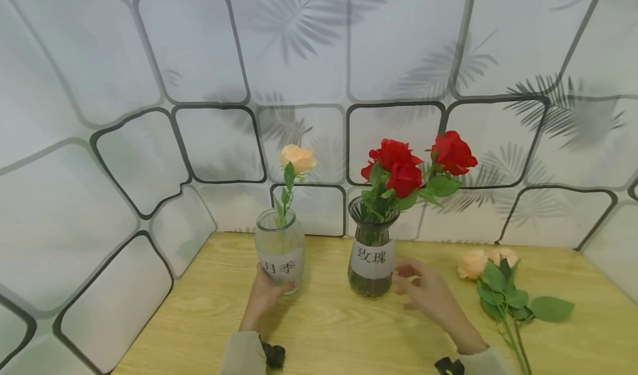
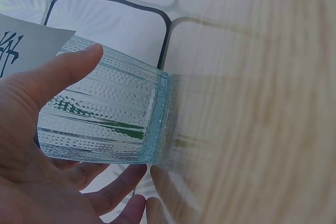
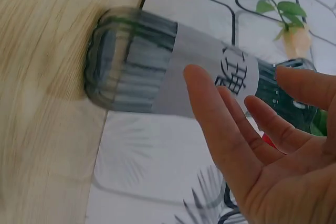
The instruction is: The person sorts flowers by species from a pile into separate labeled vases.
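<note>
A clear glass vase (image 1: 280,241) with a white paper label stands on the table, holding one peach rose (image 1: 298,159). My left hand (image 1: 269,292) grips its lower part; in the left wrist view the thumb (image 2: 71,74) lies along the ribbed glass, with the fingers on the other side. To the right stands a dark tinted glass vase (image 1: 371,283), also labelled, with several red roses (image 1: 405,180). Right beside that vase is my right hand (image 1: 431,297), fingers spread and nothing in them. Whether a fingertip touches the glass, I cannot tell.
On the right of the wood-grain table (image 1: 319,336) lie peach roses (image 1: 472,264) with green leaves and long stems. A patterned cloth (image 1: 304,76) with grey outlines and leaf prints hangs behind the vases and along the left side.
</note>
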{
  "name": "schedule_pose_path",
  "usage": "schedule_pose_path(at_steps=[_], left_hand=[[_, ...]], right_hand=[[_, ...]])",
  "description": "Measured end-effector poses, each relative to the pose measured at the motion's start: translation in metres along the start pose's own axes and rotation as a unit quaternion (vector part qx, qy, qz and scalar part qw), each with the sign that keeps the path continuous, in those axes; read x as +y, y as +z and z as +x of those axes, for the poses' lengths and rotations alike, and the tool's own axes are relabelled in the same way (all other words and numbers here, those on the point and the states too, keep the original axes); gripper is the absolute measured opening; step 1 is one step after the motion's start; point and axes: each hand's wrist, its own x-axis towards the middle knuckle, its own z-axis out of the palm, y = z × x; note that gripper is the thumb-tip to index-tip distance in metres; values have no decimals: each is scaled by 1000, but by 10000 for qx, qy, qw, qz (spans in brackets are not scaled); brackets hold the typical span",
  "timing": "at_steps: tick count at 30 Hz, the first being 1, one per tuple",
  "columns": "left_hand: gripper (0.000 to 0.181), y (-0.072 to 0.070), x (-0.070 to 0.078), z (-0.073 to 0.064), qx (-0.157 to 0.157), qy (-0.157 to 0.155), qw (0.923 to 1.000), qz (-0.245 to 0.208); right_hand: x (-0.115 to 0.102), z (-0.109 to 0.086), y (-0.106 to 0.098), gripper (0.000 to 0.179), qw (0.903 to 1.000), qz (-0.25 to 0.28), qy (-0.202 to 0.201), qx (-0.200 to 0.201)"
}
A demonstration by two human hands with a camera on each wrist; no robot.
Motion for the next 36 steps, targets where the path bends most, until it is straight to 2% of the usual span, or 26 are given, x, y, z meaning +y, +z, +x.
schedule_pose_path(at_steps=[14,23,30,36], left_hand=[[90,0,-1,0,14,87,9998,-176],[89,0,-2,2,17,-13,9999,-160],[89,0,0,1,7,-20,9997,-226],[90,-1,1,0,-28,-50,9998,-216]], right_hand=[[16,-8,-63,38,9978,-583,302,43],[40,-18,-98,37,9912,-1231,412,251],[53,-25,-119,48,9885,-1261,834,91],[58,-31,-131,51,9860,-1389,915,120]])
